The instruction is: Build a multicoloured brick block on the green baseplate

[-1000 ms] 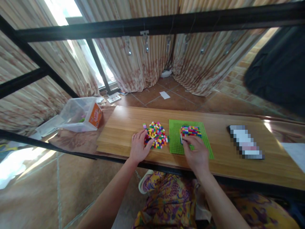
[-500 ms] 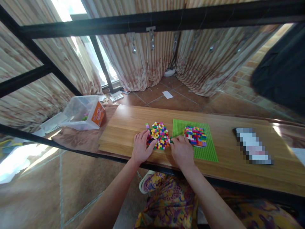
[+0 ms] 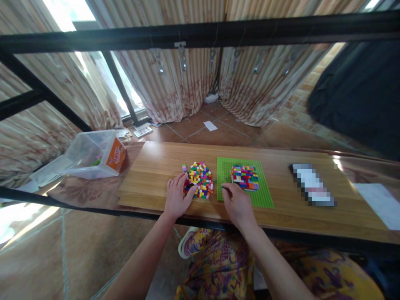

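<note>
A heap of small colourful toy bricks (image 3: 200, 179) lies on the wooden table. My left hand (image 3: 178, 196) rests at the heap's left side, thumb and fingers apart, touching the nearest bricks. To the right is a green studded baseplate (image 3: 264, 196) with a multicoloured block of joined bricks (image 3: 246, 177) on it. My right hand (image 3: 236, 203) is over the baseplate's left front part, its fingers pinched. A small dark green brick (image 3: 223, 187) shows at its fingertips, mostly hidden by them.
A phone (image 3: 313, 185), blurred out, lies on the table's right side, with a white sheet (image 3: 379, 204) farther right. A clear plastic bin (image 3: 90, 154) with an orange label stands at the left. A black metal bar (image 3: 200, 38) crosses above the table, before the curtains.
My right hand has moved from the heap's right edge over to the baseplate, fingers still pinched. My left hand stays at the heap. The whole view has shifted a little.
</note>
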Demonstrator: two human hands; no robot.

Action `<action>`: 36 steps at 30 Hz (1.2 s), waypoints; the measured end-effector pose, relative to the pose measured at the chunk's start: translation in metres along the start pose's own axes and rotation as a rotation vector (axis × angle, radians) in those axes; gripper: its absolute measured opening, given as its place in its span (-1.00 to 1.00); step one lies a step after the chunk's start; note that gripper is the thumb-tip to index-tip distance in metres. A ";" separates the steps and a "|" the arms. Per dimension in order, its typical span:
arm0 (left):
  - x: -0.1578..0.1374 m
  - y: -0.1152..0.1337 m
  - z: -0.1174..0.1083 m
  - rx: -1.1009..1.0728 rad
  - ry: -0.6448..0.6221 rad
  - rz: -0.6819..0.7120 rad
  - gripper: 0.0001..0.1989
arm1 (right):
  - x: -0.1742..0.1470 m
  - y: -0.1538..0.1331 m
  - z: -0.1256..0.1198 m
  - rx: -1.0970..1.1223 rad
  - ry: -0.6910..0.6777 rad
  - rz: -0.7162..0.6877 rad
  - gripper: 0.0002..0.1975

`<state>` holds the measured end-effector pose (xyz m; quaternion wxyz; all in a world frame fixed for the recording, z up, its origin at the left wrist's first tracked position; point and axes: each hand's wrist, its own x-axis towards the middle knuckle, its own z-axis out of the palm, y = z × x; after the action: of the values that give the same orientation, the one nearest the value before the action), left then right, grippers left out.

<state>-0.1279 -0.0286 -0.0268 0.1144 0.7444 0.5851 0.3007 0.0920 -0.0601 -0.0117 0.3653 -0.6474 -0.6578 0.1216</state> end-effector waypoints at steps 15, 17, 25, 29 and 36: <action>0.001 0.001 0.000 0.004 0.009 0.012 -0.56 | 0.037 0.062 -0.062 -0.183 0.051 -0.066 -0.66; 0.001 0.001 0.000 0.007 0.008 0.012 -0.55 | 0.040 0.064 -0.061 -0.207 0.014 -0.094 -0.64; 0.000 0.000 0.000 0.003 -0.001 0.008 -0.55 | 0.040 0.069 -0.061 -0.218 -0.006 -0.122 -0.63; 0.000 0.001 0.000 0.002 -0.008 0.004 -0.54 | 0.041 0.068 -0.061 -0.221 0.025 -0.125 -0.68; 0.000 0.002 -0.001 -0.007 -0.005 0.000 -0.55 | 0.044 0.067 -0.062 -0.232 0.029 -0.100 -0.76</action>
<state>-0.1268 -0.0292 -0.0251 0.1184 0.7449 0.5836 0.3008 0.1875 -0.0296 0.0040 0.3028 -0.6534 -0.6936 0.0169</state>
